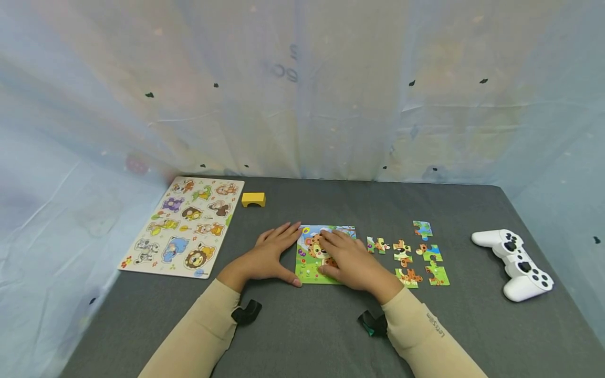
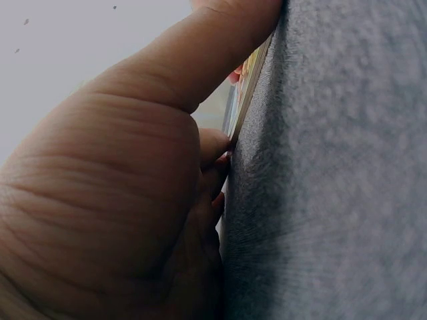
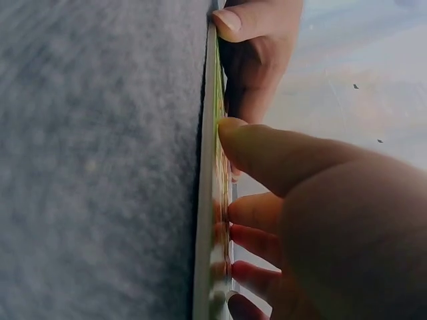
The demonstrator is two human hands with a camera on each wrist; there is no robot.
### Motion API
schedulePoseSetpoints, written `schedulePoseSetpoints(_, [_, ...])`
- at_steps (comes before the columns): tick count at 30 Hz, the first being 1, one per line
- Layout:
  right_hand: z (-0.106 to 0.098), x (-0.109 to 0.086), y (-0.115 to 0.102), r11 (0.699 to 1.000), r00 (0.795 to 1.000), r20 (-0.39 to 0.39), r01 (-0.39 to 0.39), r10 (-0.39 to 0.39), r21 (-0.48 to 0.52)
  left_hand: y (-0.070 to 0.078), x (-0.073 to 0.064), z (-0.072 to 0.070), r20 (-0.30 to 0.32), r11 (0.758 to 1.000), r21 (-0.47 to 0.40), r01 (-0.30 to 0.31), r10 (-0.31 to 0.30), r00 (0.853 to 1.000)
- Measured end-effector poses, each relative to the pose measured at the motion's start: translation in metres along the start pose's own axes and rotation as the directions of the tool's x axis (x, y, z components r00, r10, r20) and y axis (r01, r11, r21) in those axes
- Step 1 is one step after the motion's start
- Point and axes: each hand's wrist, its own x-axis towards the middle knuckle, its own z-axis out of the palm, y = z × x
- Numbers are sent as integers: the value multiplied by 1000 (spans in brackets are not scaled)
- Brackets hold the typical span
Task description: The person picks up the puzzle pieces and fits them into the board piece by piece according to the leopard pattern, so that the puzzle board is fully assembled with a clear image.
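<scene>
A square jigsaw puzzle (image 1: 309, 273) with a spotted cartoon animal on green ground lies flat on the grey table. My left hand (image 1: 271, 256) rests along its left edge, fingers spread and straight, with the thumb by the near left corner. On top of the picture, my right hand (image 1: 353, 262) touches the surface with its fingertips and thumb, hiding part of the right half. The right wrist view shows the puzzle's thin side edge (image 3: 204, 220) on the cloth below those fingertips. Several loose jigsaw pieces (image 1: 437, 274) lie to the right of the puzzle.
A white board of animal shapes (image 1: 186, 228) lies at the left, with a yellow arched block (image 1: 253, 199) beside its far corner. A white game controller (image 1: 515, 262) lies at the right. A pale curtain (image 1: 302, 105) hangs behind the table (image 1: 302, 336).
</scene>
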Motion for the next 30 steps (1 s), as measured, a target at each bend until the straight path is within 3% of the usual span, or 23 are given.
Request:
schedulePoseSetpoints(4, [0, 0, 2, 999, 1000, 16, -7, 7, 47, -2, 1, 1, 0, 1000, 6, 1, -1, 1000])
schedulePoseSetpoints(8, [-5, 0, 10, 986, 1000, -8, -5, 6, 164, -3, 1, 2, 4, 1000, 11, 7, -7, 1000])
schedulePoseSetpoints(14, [-26, -7, 31, 925, 991, -124, -3, 54, 380, -3, 2, 1, 11, 1000, 16, 15, -15, 1000])
schedulePoseSetpoints(20, [-49, -22, 60, 828, 965, -224, 15, 134, 560, -2, 1, 1, 10, 1000, 20, 11, -12, 1000])
schedulePoseSetpoints(25, [-66, -38, 83, 752, 927, -336, 100, 168, 652, -2, 0, 0, 12, 1000, 22, 10, -10, 1000])
schedulePoseSetpoints(27, [-71, -44, 91, 703, 906, -382, 153, 180, 695, -2, 0, 0, 10, 1000, 20, 6, -6, 1000])
schedulePoseSetpoints(30, [-78, -54, 101, 599, 872, -441, 240, 213, 764, -1, 1, 0, 7, 1000, 19, 4, -4, 1000])
